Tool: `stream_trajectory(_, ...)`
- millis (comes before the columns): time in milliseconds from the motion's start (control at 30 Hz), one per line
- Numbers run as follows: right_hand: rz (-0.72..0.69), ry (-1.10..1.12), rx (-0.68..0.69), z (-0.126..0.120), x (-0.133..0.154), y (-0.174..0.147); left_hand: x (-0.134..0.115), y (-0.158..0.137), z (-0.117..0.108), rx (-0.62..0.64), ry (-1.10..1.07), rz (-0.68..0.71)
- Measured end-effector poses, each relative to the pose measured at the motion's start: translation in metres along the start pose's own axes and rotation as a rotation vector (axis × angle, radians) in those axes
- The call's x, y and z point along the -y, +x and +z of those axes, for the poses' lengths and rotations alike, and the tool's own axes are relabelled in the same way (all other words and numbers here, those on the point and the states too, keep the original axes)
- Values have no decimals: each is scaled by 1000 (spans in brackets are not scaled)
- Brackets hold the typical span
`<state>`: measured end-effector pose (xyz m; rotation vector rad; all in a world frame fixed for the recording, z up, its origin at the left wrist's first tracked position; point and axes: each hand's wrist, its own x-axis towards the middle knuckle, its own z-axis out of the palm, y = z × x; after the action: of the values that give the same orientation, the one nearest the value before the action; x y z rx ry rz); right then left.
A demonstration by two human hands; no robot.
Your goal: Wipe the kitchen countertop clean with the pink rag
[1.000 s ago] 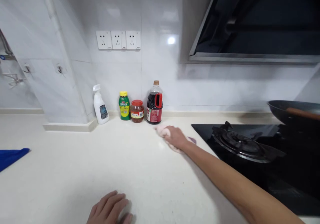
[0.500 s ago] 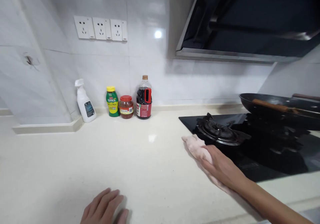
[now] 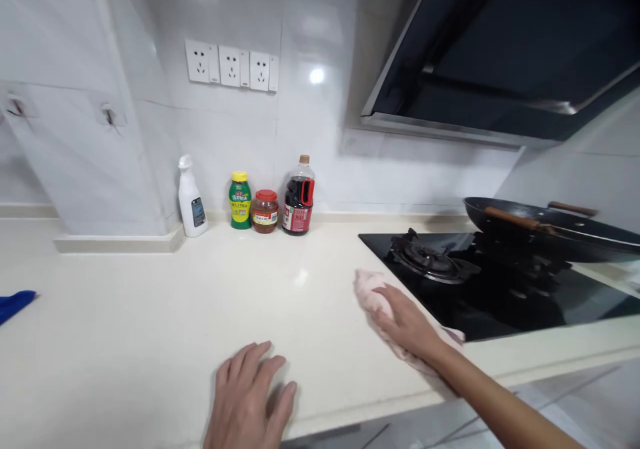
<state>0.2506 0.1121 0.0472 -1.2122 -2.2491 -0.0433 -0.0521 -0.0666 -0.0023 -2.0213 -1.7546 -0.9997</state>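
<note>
Under my right hand point(image 3: 403, 319) a pale pink cloth point(image 3: 373, 289) is pressed to the pale countertop point(image 3: 200, 309), along the left edge of the black gas stove point(image 3: 500, 309). The fingers curl over the cloth, and part of it trails out beneath my wrist. My left hand point(image 3: 250, 395) is near the front of the counter with its fingers apart and nothing in it. Whether its palm touches the surface is hidden.
Along the wall stand a white spray bottle point(image 3: 191, 199), a green squeeze bottle point(image 3: 240, 202), a red-lidded jar point(image 3: 265, 212) and a dark sauce bottle point(image 3: 299, 199). A wok point(image 3: 590, 235) sits on the stove beneath the range hood point(image 3: 500, 55). Blue cloth point(image 3: 15, 304) lies far left.
My view has swung left and shows more of the counter's front edge. My right hand and the pink cloth have slid toward me along the stove's edge. More of my left hand shows.
</note>
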Motion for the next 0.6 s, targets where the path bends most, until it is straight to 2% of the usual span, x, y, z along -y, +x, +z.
stream_trajectory(233,-295,200,182,41,85,-12,3,0,5,-20,-40,-141)
stream_trajectory(367,-387,298,267,39,109,-32,5,1,5,14,-62,-174)
stream_trajectory(467,-416,347,311,24,96,-53,5,1,3,26,-50,-179)
stream_trajectory(533,-381,356,326,14,70,-68,6,-1,-1,19,-23,-146)
stream_trajectory(600,-286,335,299,6,35,-80,12,-3,-8,8,4,-74)
